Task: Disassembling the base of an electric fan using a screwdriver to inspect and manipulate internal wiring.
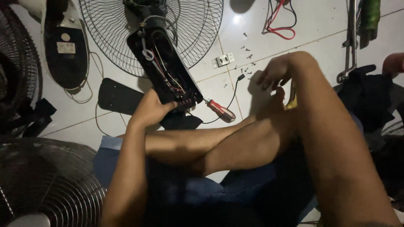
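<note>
On the tiled floor between my legs, I am holding the open fan base (166,67) with my left hand (152,110) gripping its near end. Its cover (120,96) is lying off beside it, wires exposed, so disassembly looks done and inner work remains. My right hand (275,73) is hovering half-curled, empty, over loose screws (246,52). A screwdriver (221,110) is lying idle nearby.

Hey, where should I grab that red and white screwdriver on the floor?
Grip the screwdriver by its thick red-and-white handle, coming from above on the lower right end. It lies flat, shaft pointing up-left toward the open fan housing, which the left hand holds.
</note>
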